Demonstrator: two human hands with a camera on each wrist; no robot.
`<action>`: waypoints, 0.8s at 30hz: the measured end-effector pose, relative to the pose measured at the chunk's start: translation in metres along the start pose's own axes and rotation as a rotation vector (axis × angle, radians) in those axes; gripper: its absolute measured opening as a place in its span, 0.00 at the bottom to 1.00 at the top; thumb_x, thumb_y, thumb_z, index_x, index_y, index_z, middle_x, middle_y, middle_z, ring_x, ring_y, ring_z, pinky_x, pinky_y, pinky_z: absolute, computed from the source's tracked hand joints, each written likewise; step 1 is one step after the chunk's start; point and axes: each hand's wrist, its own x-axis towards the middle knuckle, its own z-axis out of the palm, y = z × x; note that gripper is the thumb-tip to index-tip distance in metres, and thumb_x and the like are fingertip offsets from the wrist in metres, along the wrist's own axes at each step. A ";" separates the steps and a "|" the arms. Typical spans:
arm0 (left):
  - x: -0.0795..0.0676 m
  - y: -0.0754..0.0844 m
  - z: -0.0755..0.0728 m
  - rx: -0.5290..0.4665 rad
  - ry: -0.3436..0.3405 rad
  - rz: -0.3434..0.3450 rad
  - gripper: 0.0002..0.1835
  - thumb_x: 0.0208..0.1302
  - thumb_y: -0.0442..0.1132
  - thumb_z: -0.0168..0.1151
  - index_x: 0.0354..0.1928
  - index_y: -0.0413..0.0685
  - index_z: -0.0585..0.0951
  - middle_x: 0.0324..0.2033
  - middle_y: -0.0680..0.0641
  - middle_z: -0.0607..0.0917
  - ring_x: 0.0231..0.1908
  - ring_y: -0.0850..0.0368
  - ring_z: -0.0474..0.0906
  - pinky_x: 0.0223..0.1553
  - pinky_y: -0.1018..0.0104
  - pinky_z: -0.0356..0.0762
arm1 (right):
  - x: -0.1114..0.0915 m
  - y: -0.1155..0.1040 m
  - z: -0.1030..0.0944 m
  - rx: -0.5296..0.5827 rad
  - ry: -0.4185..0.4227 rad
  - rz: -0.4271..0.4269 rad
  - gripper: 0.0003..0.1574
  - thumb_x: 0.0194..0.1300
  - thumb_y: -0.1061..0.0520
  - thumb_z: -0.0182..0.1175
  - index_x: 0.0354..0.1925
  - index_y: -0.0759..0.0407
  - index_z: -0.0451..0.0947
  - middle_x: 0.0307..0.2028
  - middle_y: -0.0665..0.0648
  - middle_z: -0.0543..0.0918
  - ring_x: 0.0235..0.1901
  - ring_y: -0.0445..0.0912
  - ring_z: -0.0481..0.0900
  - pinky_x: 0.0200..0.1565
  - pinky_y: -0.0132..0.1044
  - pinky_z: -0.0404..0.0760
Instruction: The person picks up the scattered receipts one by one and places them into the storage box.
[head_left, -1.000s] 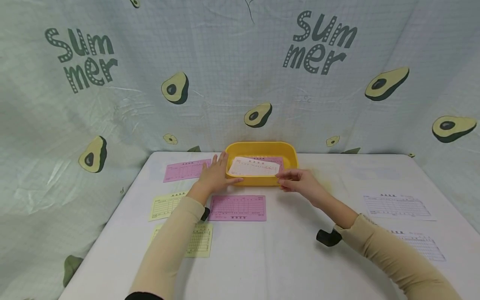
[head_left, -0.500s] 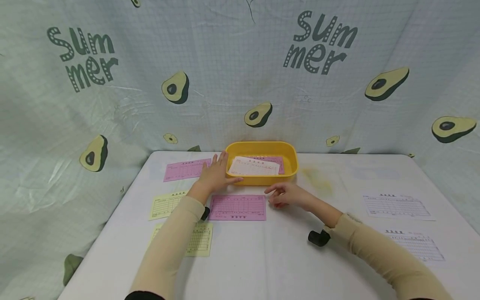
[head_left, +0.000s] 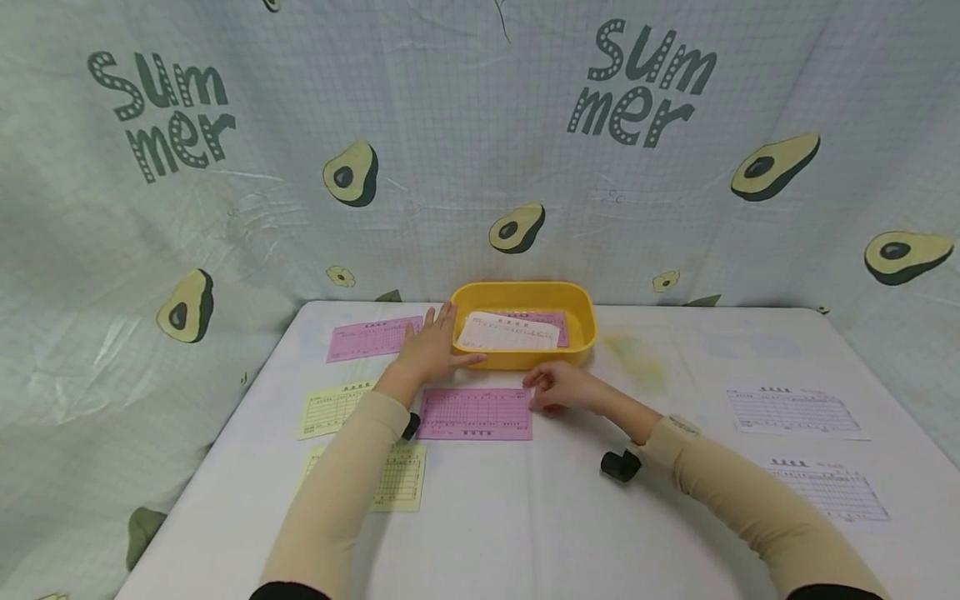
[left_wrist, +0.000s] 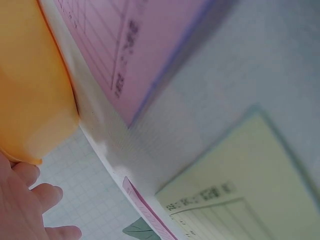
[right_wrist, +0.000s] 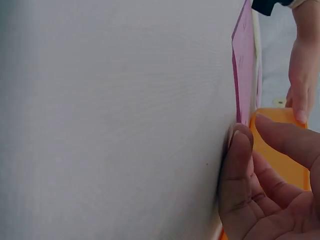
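In the head view a pink printed paper slip (head_left: 476, 414) lies flat on the white table in front of a yellow plastic basket (head_left: 525, 360). My right hand (head_left: 566, 387) is at the slip's right edge. In the right wrist view one fingertip meets the edge of that pink slip (right_wrist: 243, 75), while another finger stands apart above it. My left hand (head_left: 429, 350) has its fingers spread against the basket's left side, thumb along the front wall. Inside the basket, a white slip (head_left: 506, 332) overlaps a pink one (head_left: 553, 321).
Another pink slip (head_left: 371, 340) lies left of the basket. Two yellow slips (head_left: 333, 411) lie nearer on the left, partly covered by the left arm. Two white slips (head_left: 795, 412) are at the right. A patterned curtain (head_left: 450, 150) hangs behind the table.
My right hand has come away from the basket's front right, moved down and left, and reached the pink slip's right edge. The left hand has stayed at the basket.
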 end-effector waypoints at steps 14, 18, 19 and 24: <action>-0.001 0.001 0.000 0.001 -0.001 -0.006 0.64 0.63 0.75 0.58 0.82 0.42 0.38 0.81 0.43 0.41 0.79 0.40 0.37 0.75 0.35 0.35 | 0.006 -0.008 0.007 -0.141 0.026 0.058 0.18 0.63 0.61 0.73 0.46 0.63 0.76 0.24 0.53 0.74 0.19 0.42 0.73 0.23 0.27 0.76; 0.000 0.001 0.001 0.001 0.005 -0.001 0.64 0.63 0.75 0.58 0.82 0.42 0.39 0.81 0.43 0.41 0.79 0.40 0.37 0.75 0.35 0.36 | 0.006 -0.009 0.006 -0.142 0.023 0.070 0.16 0.63 0.61 0.73 0.44 0.63 0.76 0.23 0.53 0.75 0.19 0.42 0.73 0.23 0.27 0.76; 0.000 0.001 0.001 0.002 0.006 -0.001 0.64 0.63 0.75 0.58 0.82 0.42 0.39 0.81 0.43 0.41 0.79 0.40 0.37 0.75 0.35 0.36 | 0.006 -0.009 0.006 -0.140 0.023 0.074 0.16 0.63 0.61 0.73 0.44 0.63 0.76 0.23 0.53 0.75 0.19 0.42 0.73 0.23 0.27 0.77; 0.002 0.000 0.001 0.009 0.001 -0.002 0.64 0.63 0.75 0.58 0.82 0.42 0.38 0.81 0.42 0.41 0.79 0.40 0.37 0.75 0.35 0.36 | 0.008 -0.008 0.006 -0.142 0.016 0.069 0.13 0.63 0.62 0.73 0.42 0.62 0.77 0.23 0.53 0.75 0.19 0.42 0.74 0.24 0.27 0.77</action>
